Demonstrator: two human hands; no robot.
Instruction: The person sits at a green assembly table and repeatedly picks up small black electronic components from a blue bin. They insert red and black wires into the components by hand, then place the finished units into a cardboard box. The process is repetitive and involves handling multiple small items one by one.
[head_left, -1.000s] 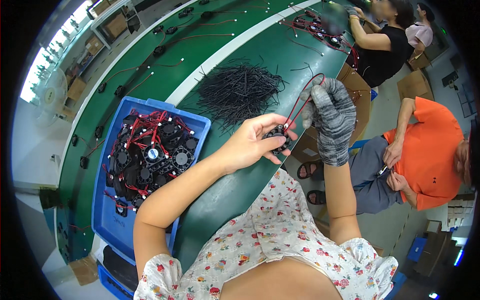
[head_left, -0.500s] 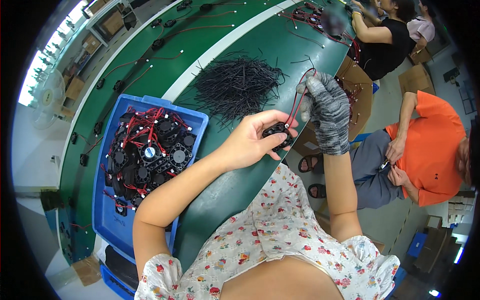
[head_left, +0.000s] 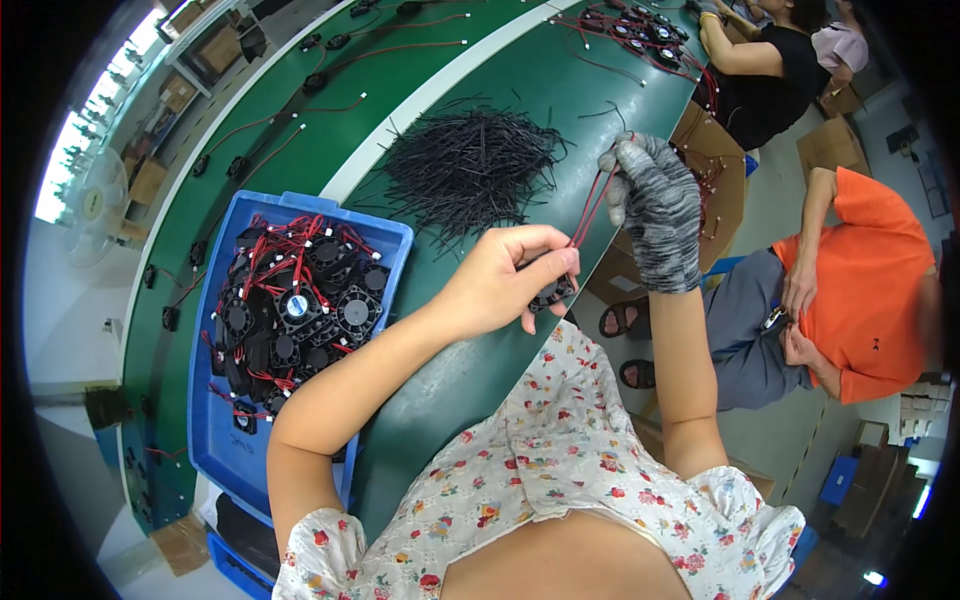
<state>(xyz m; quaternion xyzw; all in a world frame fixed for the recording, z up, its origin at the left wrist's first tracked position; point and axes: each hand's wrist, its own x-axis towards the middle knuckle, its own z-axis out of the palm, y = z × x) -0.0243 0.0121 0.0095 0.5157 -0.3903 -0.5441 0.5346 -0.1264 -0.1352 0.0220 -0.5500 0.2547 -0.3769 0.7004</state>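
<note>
Pinching a black cooling fan in the left hand, and its red wires in the gloved right hand.

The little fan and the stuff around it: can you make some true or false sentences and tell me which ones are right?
1. The left hand holds a small black fan. True.
2. Thin wires run from the fan to the right hand. True.
3. The right hand is bare. False: it wears a grey glove.
4. Black strips lie in a pile on the green table. True.
5. The blue tub is empty. False: many fans lie in it.
</note>
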